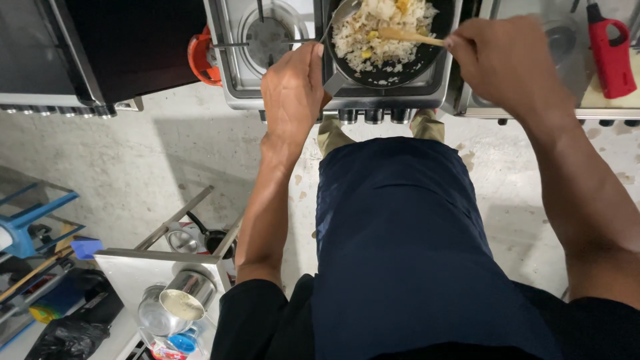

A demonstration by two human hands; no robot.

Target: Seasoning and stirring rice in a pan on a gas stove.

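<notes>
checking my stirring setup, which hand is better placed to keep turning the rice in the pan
Right, probably: the right hand holds the wooden spoon in the rice, while the left hand grips the pan's handle.

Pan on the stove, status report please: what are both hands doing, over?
Left hand grips the pan handle. Right hand holds a wooden spoon in the rice. Black pan sits on the burner. Nothing in the way.

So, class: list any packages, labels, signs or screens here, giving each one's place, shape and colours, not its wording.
Printed red and white pack with a blue round lid: bottom edge, on the white shelf, below the steel pots.
Black plastic bag: bottom left corner, crumpled, glossy.
No signs or screens in view.
</notes>
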